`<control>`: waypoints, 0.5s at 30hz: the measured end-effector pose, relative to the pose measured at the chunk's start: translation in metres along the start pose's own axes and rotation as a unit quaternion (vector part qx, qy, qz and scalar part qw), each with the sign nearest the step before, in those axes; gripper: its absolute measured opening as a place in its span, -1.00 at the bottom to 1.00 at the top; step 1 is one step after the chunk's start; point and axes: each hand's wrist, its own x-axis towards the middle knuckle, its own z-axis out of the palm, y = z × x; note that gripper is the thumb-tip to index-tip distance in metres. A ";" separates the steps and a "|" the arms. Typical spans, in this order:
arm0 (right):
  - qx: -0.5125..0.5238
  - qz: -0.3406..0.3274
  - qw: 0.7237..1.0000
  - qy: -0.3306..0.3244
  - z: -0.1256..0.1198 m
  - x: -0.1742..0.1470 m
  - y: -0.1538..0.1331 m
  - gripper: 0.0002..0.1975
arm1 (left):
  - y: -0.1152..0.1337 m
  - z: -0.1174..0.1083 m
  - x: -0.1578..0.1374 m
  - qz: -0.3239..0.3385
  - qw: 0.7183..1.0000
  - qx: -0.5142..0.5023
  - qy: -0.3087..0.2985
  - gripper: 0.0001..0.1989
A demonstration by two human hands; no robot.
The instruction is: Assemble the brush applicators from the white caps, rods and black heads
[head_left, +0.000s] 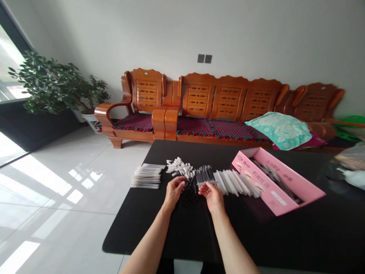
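My right hand (213, 196) pinches a translucent white pen barrel (203, 183), held roughly level over the table. To its left, my left hand (173, 192) has thumb and fingers together beside a pile of small black parts (190, 196); what they hold, if anything, is too small to make out. Beyond the hands lie a heap of short white caps (179, 167) and a row of dark, thin pen refills (204, 174). More pale barrels (235, 182) are spread right of the refills. A stack of white pen-like sticks (147, 176) lies at the left edge.
A pink box (275, 184) with dark thin items inside stands on the black table (182, 236) at right. Plastic bags (352, 167) lie at the far right. Behind are a wooden sofa (196, 91) with a turquoise cushion (281, 129) and a potted plant (54, 82).
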 end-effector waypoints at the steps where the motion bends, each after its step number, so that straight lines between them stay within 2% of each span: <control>1: 0.010 0.003 1.000 -0.006 0.001 -0.001 0.001 -0.81 | 0.001 0.001 -0.001 -0.009 0.999 -0.046 -0.006 -0.66; 7: 0.027 0.010 0.998 -0.049 0.007 -0.007 0.011 -0.78 | 0.003 0.008 -0.007 -0.068 0.971 -0.228 -0.031 -0.61; 15: 0.006 0.005 1.000 -0.027 0.014 -0.006 0.011 -0.74 | -0.002 0.013 -0.010 -0.061 0.969 -0.239 -0.015 -0.59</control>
